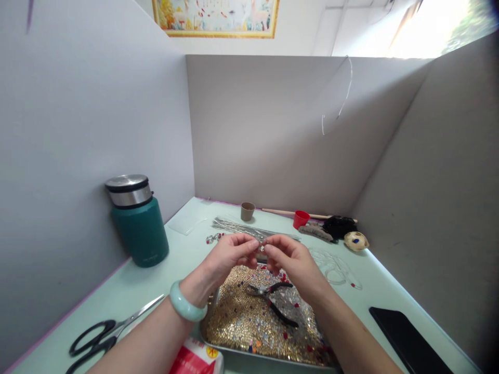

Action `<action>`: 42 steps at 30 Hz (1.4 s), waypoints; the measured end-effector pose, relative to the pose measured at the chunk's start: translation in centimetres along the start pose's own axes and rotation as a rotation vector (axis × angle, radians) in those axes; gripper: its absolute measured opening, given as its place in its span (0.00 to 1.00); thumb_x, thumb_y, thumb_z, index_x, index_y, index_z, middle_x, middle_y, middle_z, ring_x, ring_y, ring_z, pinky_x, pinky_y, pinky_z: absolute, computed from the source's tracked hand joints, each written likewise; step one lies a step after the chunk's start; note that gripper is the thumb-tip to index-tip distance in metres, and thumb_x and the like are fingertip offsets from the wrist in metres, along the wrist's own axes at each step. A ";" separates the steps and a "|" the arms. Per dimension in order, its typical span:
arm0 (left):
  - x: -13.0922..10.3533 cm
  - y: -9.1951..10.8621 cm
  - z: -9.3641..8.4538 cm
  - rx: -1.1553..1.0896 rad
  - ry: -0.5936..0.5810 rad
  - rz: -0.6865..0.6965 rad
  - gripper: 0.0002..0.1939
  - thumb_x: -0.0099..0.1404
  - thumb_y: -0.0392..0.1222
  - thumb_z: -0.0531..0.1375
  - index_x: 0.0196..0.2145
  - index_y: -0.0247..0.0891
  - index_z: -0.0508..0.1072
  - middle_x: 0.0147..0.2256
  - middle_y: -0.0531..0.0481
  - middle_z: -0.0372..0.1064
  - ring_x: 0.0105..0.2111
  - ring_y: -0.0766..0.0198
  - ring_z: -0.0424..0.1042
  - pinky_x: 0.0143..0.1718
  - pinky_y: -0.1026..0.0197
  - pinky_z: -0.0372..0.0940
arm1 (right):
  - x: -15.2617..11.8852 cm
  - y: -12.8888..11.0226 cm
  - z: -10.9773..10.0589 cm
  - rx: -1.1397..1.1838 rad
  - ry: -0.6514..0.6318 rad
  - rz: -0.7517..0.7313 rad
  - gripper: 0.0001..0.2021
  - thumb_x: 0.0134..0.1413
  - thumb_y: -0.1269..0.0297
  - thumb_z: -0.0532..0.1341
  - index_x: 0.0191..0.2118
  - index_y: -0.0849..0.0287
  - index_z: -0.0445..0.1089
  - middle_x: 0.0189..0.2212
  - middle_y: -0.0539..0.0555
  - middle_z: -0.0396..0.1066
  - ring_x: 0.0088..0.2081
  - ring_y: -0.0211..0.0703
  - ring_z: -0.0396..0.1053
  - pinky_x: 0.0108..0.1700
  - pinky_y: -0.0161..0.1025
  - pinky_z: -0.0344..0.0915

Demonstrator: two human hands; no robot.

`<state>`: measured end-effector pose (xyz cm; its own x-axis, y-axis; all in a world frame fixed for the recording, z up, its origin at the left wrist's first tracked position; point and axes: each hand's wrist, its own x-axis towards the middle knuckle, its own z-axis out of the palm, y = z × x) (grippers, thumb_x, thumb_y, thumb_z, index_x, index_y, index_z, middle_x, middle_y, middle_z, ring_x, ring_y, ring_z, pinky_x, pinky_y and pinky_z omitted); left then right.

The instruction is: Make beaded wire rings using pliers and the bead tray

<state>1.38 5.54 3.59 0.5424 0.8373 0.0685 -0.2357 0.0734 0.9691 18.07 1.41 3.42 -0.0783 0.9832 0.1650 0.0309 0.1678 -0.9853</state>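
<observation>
My left hand (239,250) and my right hand (287,255) meet above the far edge of a tray (249,353), fingertips pinched almost together. Something tiny and shiny seems to be between them, too small to name. Gold beads (230,317) fill the tray, with red and other coloured ones mixed in. Pliers (268,295) with black handles lie on the beads, below my hands. Just behind my fingers is a bundle of thin metal wires (237,226). A small cluster of red and clear beads (213,238) sits by my left hand.
A green flask (140,228) and black-handled scissors (105,340) are at left. A red-and-white packet (195,358) touches the tray's front. Behind stand a brown cup (247,211) and red cup (301,219). Clear cord (333,267) and a black phone-like slab (405,337) lie at right.
</observation>
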 end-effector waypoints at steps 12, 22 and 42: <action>-0.5 1.0 0.8 0.098 0.010 0.106 0.08 0.54 0.40 0.65 0.32 0.35 0.73 0.22 0.53 0.67 0.23 0.68 0.66 0.28 0.61 0.62 | -0.1 -0.4 0.3 -0.242 0.099 -0.127 0.05 0.54 0.62 0.60 0.36 0.56 0.69 0.25 0.49 0.68 0.25 0.38 0.65 0.27 0.36 0.62; -0.1 0.4 0.5 0.115 0.001 0.006 0.13 0.58 0.47 0.62 0.27 0.34 0.70 0.21 0.52 0.67 0.19 0.69 0.66 0.25 0.63 0.61 | -0.1 -0.2 0.0 0.033 0.003 0.117 0.12 0.54 0.56 0.61 0.27 0.58 0.67 0.16 0.47 0.64 0.18 0.33 0.60 0.20 0.32 0.55; 0.0 0.2 0.3 0.018 -0.034 -0.048 0.12 0.59 0.46 0.61 0.30 0.33 0.70 0.27 0.48 0.71 0.20 0.69 0.67 0.27 0.60 0.64 | 0.1 0.1 -0.2 0.100 -0.004 0.149 0.12 0.53 0.54 0.62 0.28 0.59 0.67 0.16 0.48 0.65 0.18 0.33 0.60 0.20 0.31 0.55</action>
<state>1.60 5.35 3.83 0.5800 0.8141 0.0292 -0.1939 0.1032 0.9756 18.30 1.58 3.39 -0.0846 0.9963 0.0170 -0.0568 0.0122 -0.9983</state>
